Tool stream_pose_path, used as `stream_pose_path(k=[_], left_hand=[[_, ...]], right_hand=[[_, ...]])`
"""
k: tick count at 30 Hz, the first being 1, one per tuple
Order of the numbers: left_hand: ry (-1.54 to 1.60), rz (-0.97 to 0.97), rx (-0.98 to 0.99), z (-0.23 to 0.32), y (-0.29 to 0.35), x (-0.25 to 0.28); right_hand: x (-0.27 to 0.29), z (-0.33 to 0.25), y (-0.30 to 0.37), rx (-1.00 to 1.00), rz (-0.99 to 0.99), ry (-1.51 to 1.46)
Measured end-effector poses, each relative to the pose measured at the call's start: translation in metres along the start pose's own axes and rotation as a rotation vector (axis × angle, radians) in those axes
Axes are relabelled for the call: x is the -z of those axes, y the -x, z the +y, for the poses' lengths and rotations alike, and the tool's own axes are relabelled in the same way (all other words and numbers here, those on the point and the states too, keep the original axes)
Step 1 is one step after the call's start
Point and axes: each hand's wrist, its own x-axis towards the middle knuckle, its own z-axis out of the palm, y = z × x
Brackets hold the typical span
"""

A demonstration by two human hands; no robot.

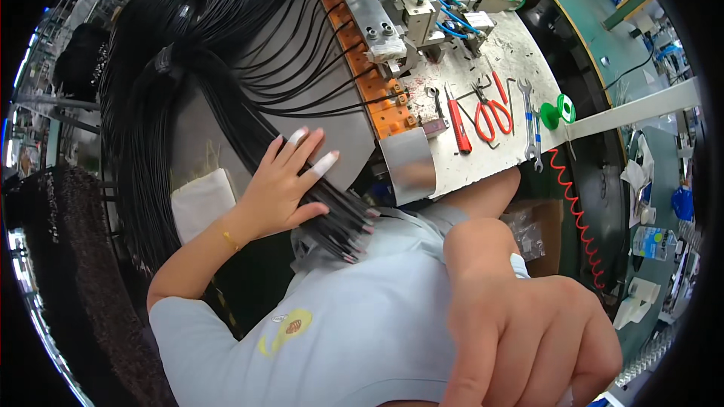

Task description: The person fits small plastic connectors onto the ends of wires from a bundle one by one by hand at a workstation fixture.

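My left hand [290, 181] lies with spread fingers across a bundle of thin black cables [339, 230]. White coverings wrap two of its fingertips. The cable ends, with small pale and reddish tips, reach over my lap. My right hand [528, 324] is raised close to the camera, its fingers curled downward; their tips are hidden, and whatever they may hold cannot be made out. Several single black cables [302, 111] run into an orange slotted fixture [369, 79] along the table's edge. A large mass of black cables [151, 143], tied near its top, drapes over the left side.
On the pale worktop lie a red-handled cutter [459, 124], red-handled scissors [492, 117] and wrenches [527, 109]. A metal mechanism with blue tubes [426, 4] stands behind them. A green spool [558, 111] and red coiled hose [573, 211] are right. A cardboard box [547, 234] sits below the table.
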Motion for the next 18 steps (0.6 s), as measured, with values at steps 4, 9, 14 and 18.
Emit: stream_pose_path(k=[4,9,14,18], left_hand=[[0.068,0.086,0.032,0.001,-0.010,-0.005],[0.091,0.109,-0.025,0.013,0.003,0.009],[0.063,0.001,0.044,0.038,0.013,0.001],[-0.060,0.077,0.128,0.052,-0.004,-0.020]], right_hand=[[-0.003,0.000,0.003,0.010,0.004,0.028],[-0.002,0.003,0.003,0.078,0.005,0.050],[-0.004,0.004,0.004,0.049,-0.008,0.000],[-0.011,0.007,0.004,0.051,-0.011,-0.035]])
